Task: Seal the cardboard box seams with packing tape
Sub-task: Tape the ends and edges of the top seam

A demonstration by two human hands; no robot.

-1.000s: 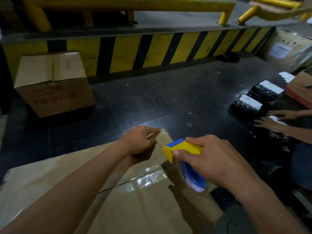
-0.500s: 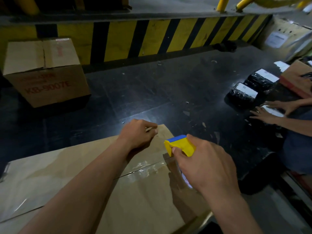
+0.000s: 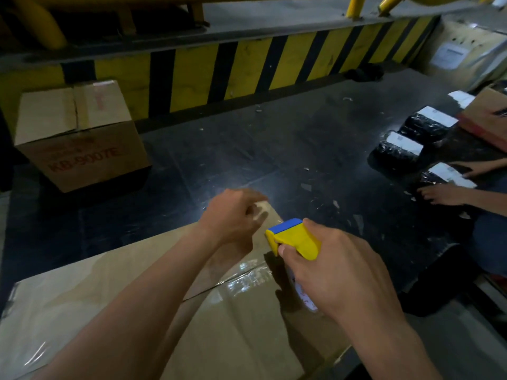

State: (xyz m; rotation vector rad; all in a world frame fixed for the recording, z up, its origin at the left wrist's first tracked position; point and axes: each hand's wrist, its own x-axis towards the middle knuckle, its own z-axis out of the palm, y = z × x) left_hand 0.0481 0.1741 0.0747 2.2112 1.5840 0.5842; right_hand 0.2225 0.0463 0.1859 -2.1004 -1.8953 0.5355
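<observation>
Warehouse loading dock: hazard-striped kerb [image 3: 247,75], stacked cartons [image 3: 79,138], wrapped parcels [image 3: 397,149].

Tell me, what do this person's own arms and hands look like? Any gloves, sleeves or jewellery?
The left hand and right hand are bare: no gloves, and no rings that I can make out, though the left one is partly blurred. The left forearm and right forearm are bare too, with no sleeve, watch or bracelet in view up to the frame's edge.
</observation>
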